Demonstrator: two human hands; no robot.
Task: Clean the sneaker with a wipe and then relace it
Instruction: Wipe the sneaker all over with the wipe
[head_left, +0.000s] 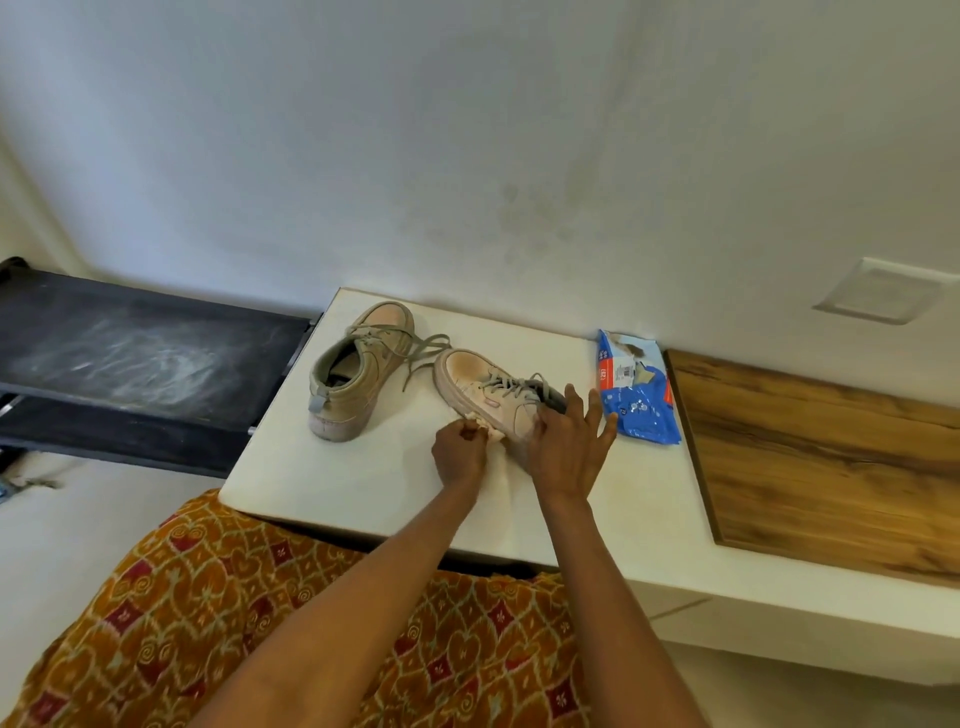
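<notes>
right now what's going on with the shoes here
A person is wiping one sneaker on the white table. The left hand pinches a wipe against its side, while the right hand steadies it with fingers spread. Its laces are still in. The other sneaker and a blue wipe pack sit alongside.

This looks like a home, likely an entryway or a corner where shoes are kept. A low white counter (374, 499) runs along a plain, slightly stained white wall (415, 156), with a wood-grain panel (831, 457) to the right of the right hand (563, 452). Left of the left hand (460, 452) stands a dusty black shoe rack (130, 353). 2 worn sneakers (358, 364) and a blue wipes pack (636, 400) lie beyond the hands.
</notes>
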